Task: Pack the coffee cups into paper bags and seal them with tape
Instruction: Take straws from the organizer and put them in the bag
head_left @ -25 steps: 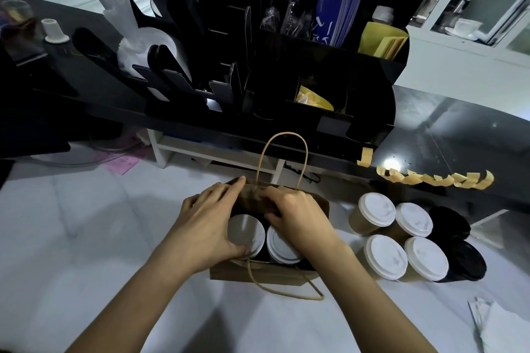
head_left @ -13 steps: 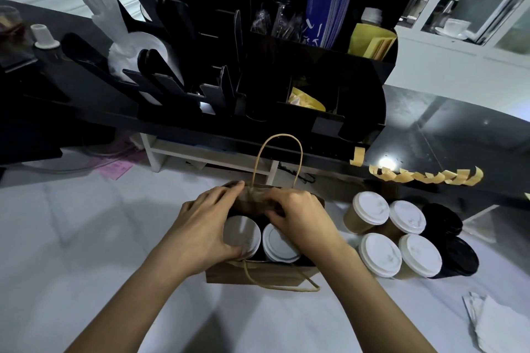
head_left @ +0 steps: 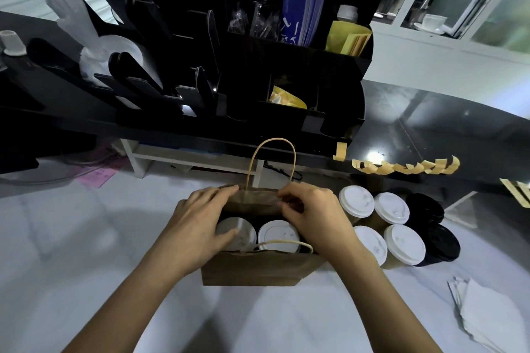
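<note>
Left hand [head_left: 198, 223]: fingers curled over the far top edge of the brown paper bag [head_left: 252, 269], thumb on the near-left white cup lid [head_left: 236, 233]. Right hand [head_left: 312, 218]: fingertips pinching the same folded far edge. Bag stands on the white marbled counter [head_left: 71, 252], one twine handle upright, the other lying across the second white lid [head_left: 276, 233] inside. Just right: four white-lidded kraft cups [head_left: 381, 219] and two black-lidded cups [head_left: 433, 226]. Yellowish tape strips [head_left: 404, 166] hang along the black shelf edge. Black organiser [head_left: 258, 71] holds blue sleeves [head_left: 301, 14] with white lettering, unreadable. White napkins [head_left: 484, 312] at far right.
</note>
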Demonstrator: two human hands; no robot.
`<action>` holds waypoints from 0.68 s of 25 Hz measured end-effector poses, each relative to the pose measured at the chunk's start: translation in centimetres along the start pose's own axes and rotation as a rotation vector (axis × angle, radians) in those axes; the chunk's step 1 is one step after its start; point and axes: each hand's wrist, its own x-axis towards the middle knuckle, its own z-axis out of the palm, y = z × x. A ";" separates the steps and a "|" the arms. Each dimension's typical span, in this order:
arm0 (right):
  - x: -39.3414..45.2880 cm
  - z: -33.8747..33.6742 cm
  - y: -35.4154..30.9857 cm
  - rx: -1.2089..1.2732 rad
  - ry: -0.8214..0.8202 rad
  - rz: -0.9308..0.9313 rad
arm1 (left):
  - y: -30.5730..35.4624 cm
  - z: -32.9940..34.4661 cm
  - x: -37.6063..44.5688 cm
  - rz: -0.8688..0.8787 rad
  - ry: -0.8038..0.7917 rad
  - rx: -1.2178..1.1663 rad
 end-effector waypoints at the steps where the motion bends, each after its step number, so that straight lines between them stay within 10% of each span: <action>1: -0.2 -0.3 0.2 0.008 0.007 0.016 | 0.2 -0.1 0.0 0.007 0.023 0.012; 17: -7.2 -5.5 1.2 0.100 0.255 0.242 | 7.6 -3.0 -0.3 0.363 0.110 -0.110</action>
